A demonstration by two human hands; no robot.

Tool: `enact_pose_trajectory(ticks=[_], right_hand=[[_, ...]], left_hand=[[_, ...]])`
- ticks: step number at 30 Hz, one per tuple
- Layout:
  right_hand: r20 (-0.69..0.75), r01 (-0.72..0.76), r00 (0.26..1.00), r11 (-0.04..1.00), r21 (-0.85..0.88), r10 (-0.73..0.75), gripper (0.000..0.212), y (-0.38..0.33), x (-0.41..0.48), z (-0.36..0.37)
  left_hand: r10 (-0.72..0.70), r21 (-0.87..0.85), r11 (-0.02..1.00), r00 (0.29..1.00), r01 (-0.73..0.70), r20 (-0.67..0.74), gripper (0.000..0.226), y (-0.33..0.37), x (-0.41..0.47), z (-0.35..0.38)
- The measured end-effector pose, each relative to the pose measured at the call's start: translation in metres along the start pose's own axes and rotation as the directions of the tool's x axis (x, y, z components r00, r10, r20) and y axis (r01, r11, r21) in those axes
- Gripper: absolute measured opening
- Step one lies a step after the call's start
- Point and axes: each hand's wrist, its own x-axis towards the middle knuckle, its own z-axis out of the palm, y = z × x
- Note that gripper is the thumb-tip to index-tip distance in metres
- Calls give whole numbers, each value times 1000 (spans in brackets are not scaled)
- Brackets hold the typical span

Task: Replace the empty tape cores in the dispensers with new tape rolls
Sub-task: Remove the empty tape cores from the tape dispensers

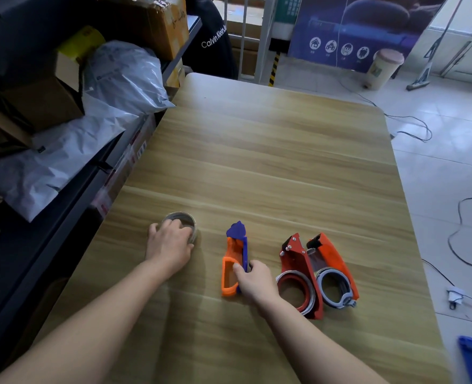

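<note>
The orange-and-blue dispenser (236, 245) lay on the wooden tabletop (270, 162), close to the person. The right hand (252, 281) gripped it at the handle end, thumb and fingers pinched around the blue edge. Left of that dispenser, a little apart, a tape ring (187, 220) sat flat, and the left hand (169, 246) rested on top with fingers curled over its rim; I couldn't tell whether it was a bare core or a fresh roll. Right of the dispenser, a red dispenser (298, 273) and an orange-red dispenser (333, 261) lay side by side, touching.
</note>
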Motion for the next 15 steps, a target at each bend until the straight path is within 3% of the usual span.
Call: enact_pose_trajectory(ticks=[4, 6, 8, 11, 15], right_hand=[[-122, 127, 984, 992, -22, -128, 40, 4, -8, -20], [-264, 243, 933, 969, -34, -243, 31, 11, -10, -37], [-415, 264, 862, 956, -127, -293, 27, 23, -9, -56], [-486, 137, 844, 967, -214, -227, 32, 45, -3, -82], [-413, 82, 904, 992, -95, -114, 36, 70, -6, -95]], left_hand=[[50, -46, 998, 997, -53, -50, 32, 16, -1, -10], [99, -79, 991, 993, -105, -69, 34, 30, 0, -17], [143, -100, 983, 985, -152, -94, 34, 45, -1, -24], [234, -121, 961, 963, -250, -133, 29, 71, -8, -29], [446, -116, 875, 876, -470, -182, 20, 110, -26, -17]])
